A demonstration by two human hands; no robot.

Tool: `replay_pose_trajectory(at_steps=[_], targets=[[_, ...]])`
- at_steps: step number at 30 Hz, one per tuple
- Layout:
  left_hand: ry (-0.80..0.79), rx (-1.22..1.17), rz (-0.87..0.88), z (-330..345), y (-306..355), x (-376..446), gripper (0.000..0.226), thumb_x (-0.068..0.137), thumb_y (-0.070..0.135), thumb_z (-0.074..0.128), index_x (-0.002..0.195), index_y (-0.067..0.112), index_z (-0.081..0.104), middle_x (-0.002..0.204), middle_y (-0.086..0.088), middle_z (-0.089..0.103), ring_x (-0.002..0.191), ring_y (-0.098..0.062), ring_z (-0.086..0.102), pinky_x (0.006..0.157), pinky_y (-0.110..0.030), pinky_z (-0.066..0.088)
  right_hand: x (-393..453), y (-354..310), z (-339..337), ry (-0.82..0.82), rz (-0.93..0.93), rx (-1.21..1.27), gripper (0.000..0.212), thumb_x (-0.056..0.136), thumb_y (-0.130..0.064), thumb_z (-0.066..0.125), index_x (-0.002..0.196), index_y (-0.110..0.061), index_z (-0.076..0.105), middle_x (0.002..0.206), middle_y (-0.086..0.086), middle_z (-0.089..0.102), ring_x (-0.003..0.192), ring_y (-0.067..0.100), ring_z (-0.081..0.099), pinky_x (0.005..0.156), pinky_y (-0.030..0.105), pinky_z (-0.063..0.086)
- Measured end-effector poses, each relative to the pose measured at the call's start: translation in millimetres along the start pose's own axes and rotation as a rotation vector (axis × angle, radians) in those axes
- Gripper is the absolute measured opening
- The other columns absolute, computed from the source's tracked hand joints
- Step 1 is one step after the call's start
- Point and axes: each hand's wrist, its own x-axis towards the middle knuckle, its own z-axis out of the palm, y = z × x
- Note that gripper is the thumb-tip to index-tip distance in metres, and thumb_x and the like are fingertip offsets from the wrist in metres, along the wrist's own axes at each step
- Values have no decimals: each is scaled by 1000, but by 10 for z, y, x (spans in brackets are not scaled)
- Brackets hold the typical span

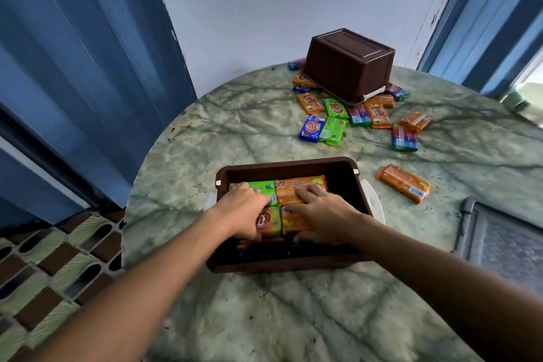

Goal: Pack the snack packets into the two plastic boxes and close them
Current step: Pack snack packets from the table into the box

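Note:
An open brown plastic box (349, 185) stands on the marble table in front of me, holding several green and orange snack packets (299, 184). Both hands are inside it. My left hand (245, 213) curls around an orange-yellow packet (269, 222) at the box's near left. My right hand (321, 214) lies flat, fingers spread, pressing on an orange packet (293, 222). A second brown box (348, 64) sits upside down at the far side, resting on a heap of loose packets (335, 116). One orange packet (404, 183) lies alone to the right of the open box.
A white lid edge (377, 206) shows under the open box's right side. A grey framed panel (499, 238) lies at the table's right edge. Blue curtains hang left and right, and a patterned tile wall (53, 270) is at lower left.

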Motion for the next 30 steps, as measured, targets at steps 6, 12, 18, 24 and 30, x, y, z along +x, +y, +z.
replay_pose_trajectory(at_steps=[6, 12, 18, 24, 30], targets=[[42, 61, -36, 172, 125, 36, 89, 65, 39, 82, 137, 15, 34, 133, -15, 46, 120, -32, 41, 91, -41, 44, 25, 8, 35, 71, -42, -133, 79, 73, -43, 73, 141, -23, 37, 142, 13, 39, 128, 35, 39, 98, 46, 42], [67, 30, 0, 86, 39, 14, 87, 65, 49, 78, 136, 20, 37, 127, -13, 51, 116, -29, 44, 90, -38, 43, 20, 99, 14, 55, -57, -129, 79, 77, -50, 68, 142, -20, 36, 148, 9, 35, 132, 31, 36, 101, 44, 41], [52, 176, -83, 383, 196, 64, 112, 70, 38, 79, 151, 17, 5, 148, -28, 23, 131, -42, 28, 95, -51, 46, 55, 44, 184, 102, -23, -228, 82, 69, -48, 74, 136, -15, 40, 142, 15, 42, 124, 36, 42, 93, 46, 40], [113, 103, 28, 177, 35, 55, 85, 69, 46, 73, 140, 19, 35, 128, -13, 52, 113, -29, 46, 90, -38, 45, 39, 96, 34, 89, -47, -177, 83, 69, -52, 73, 137, -15, 41, 145, 9, 40, 129, 30, 39, 99, 43, 39], [105, 291, -9, 452, 180, 41, 120, 68, 54, 74, 150, 8, -1, 147, -34, 16, 130, -44, 28, 92, -48, 48, 83, 2, 322, 220, 6, -360, 71, 60, -39, 81, 112, -9, 42, 107, 18, 63, 91, 36, 61, 65, 44, 51]])
